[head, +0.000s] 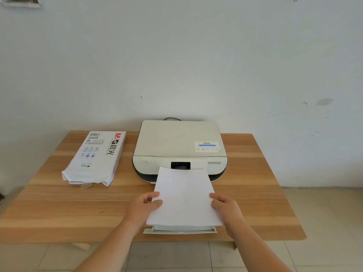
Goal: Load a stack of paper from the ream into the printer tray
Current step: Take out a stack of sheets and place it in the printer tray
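Note:
A white stack of paper (184, 197) lies over the pulled-out printer tray (179, 230), its far edge at the front of the cream printer (179, 146). My left hand (144, 207) grips the stack's left edge and my right hand (225, 208) grips its right edge. The opened paper ream (96, 156), a white wrapper with red and black print, lies on the table to the printer's left, its torn end towards me.
The wooden table (59, 203) stands against a white wall, its front edge just under the tray's lip. A black cable (171, 118) runs behind the printer. Tiled floor (324, 213) shows to the right and below.

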